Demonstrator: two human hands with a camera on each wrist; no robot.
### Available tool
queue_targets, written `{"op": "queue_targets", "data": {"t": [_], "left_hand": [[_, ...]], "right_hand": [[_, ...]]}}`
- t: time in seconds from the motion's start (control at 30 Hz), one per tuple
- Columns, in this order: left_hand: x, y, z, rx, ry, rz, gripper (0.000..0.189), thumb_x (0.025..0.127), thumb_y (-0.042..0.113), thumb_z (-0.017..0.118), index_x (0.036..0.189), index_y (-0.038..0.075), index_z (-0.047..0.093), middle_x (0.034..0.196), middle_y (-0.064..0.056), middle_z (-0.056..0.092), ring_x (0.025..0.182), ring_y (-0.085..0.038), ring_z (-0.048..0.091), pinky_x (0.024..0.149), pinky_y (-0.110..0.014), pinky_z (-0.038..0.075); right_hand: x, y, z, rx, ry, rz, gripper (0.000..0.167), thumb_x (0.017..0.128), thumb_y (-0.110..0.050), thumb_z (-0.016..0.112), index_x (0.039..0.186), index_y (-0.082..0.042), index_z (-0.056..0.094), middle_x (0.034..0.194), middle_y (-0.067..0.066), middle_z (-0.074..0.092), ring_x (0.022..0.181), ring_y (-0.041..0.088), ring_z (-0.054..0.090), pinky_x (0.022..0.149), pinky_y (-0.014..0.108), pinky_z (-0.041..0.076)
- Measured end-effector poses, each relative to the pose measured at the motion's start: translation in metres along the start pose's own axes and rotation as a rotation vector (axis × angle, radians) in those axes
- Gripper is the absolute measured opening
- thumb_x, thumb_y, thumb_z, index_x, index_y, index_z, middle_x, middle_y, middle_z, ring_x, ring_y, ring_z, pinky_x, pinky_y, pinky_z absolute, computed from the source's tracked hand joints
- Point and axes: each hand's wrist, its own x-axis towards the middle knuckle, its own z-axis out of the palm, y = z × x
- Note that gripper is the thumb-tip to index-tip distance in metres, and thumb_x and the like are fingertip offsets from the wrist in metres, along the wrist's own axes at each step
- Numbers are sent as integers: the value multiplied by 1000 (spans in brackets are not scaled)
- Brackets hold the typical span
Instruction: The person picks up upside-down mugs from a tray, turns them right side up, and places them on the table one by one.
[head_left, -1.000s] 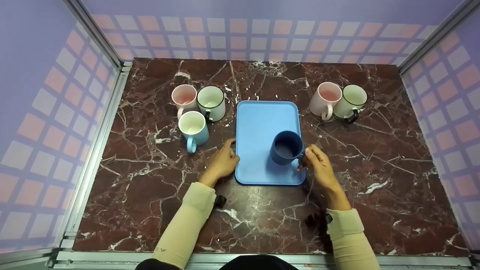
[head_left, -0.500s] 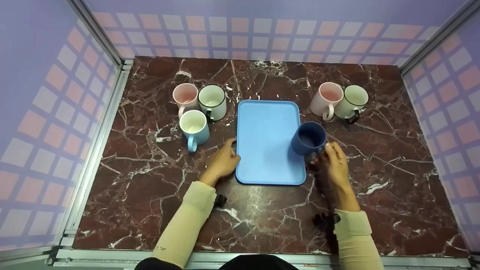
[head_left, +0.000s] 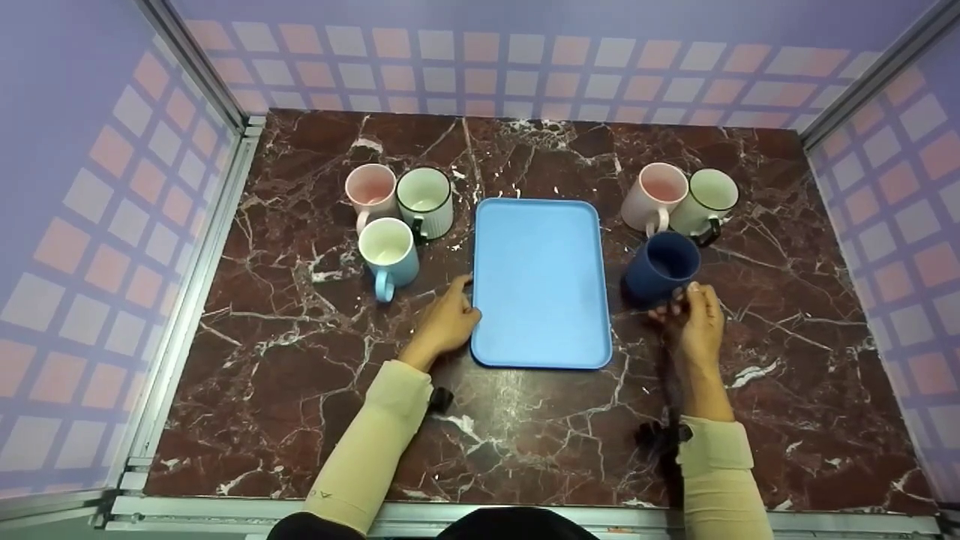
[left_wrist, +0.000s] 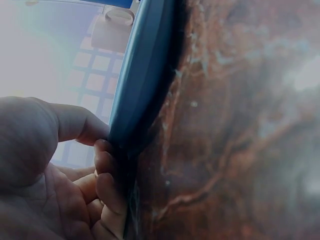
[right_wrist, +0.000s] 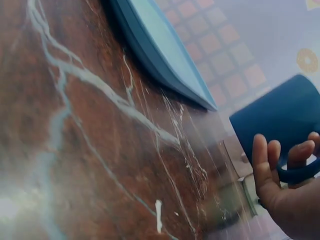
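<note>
A dark blue mug (head_left: 661, 268) is to the right of the light blue tray (head_left: 538, 285), close in front of a pink mug (head_left: 649, 202) and a pale green mug (head_left: 697, 210) with a black handle. My right hand (head_left: 700, 322) grips the blue mug by its handle, as the right wrist view shows with the mug's handle (right_wrist: 300, 172) among the fingers. At the tray's left edge, my left hand (head_left: 446, 322) pinches the rim. The left wrist view has the thumb on the tray's side wall (left_wrist: 142, 75) and the other fingers curled below it.
On the left stand another pink mug (head_left: 370, 189), another pale green mug (head_left: 425, 202) and a light blue mug (head_left: 390, 255), grouped together. Tiled-pattern walls (head_left: 525, 67) enclose the marble-look table (head_left: 300, 405) at the back and sides.
My right hand has carried the dark blue mug from over the tray to the right, off the tray and nearer the right-hand mugs. The left hand has stayed at the tray's edge.
</note>
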Motion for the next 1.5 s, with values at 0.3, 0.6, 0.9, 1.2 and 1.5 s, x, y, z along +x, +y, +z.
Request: {"op": "queue_targets", "data": {"t": [0.3,0.6,0.9,1.2,1.5], "left_hand": [[1,0,0,8,-7,12,65,95,17,58,157,12,40,83,2,61,66,-17,52,64,-32,41],[1,0,-1,7,-4,13,65,95,17,59,157,11,40,80,3,61,65,-17,52,63,-31,41],[1,-1,0,-3,-9,23,65,95,17,58,157,11,40,76,4,57,62,-15,48,61,-31,39],[1,-1,0,10,-9,15,65,95,18,58,157,12,40,79,4,59,64,-16,50,63,-31,40],[0,0,-1,7,-5,14,65,94,16,57,157,11,40,82,2,62,66,-17,52,65,-32,42]], "right_hand": [[11,-1,-2,23,122,65,32,111,-24,48,89,-1,48,72,7,54,65,20,65,62,30,60],[25,1,-6,-4,158,96,32,111,-27,47,91,-1,48,74,6,55,68,20,66,61,27,57],[35,-2,-7,2,181,131,31,111,-28,48,93,-3,50,78,6,60,73,20,69,64,28,59],[40,-8,-9,-10,169,176,31,111,-29,47,101,0,50,86,9,67,84,24,73,70,31,63],[40,-13,-15,-75,134,225,29,108,-35,49,110,-6,50,99,8,66,85,22,76,69,33,64]]}}
